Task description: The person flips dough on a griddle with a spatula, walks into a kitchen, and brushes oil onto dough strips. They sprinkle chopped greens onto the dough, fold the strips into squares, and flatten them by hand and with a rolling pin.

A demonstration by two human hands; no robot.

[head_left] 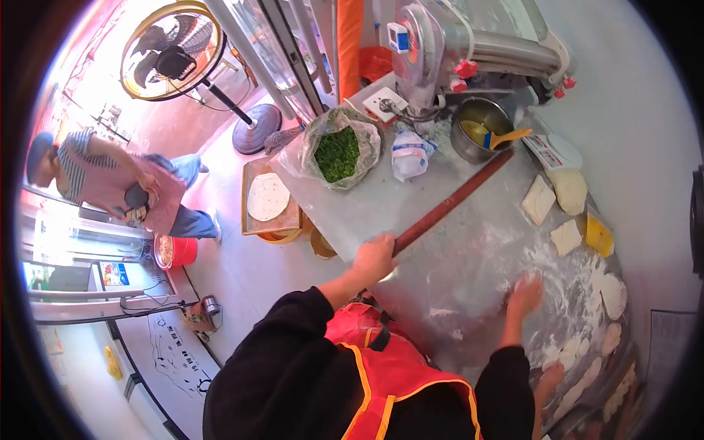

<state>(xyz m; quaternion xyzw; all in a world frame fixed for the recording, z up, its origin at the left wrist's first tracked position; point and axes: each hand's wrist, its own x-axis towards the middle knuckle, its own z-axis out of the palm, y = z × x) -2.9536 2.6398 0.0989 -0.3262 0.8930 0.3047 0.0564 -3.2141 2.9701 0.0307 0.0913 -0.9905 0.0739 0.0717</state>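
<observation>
My left hand (374,260) is wrapped round the near end of a long reddish-brown rolling pin (455,199). The pin slants away across the metal worktable (425,293), its far end beside a steel pot (480,121). Over a floury patch (561,293) on the right is my right hand (525,295), its fingers blurred. Pieces of pale dough (539,199) and a yellow scraper (599,236) lie beyond it. Floured dough strips (579,389) are spread at the lower right, close to another person's hand (550,380).
A bag of chopped greens (337,154) and a white packet (411,155) stand at the back. An orange-handled brush (510,137) rests in the pot near a scale (550,150). A flat dough round (268,196) lies on a board at left. A person (132,176) and fan (174,62) are beyond.
</observation>
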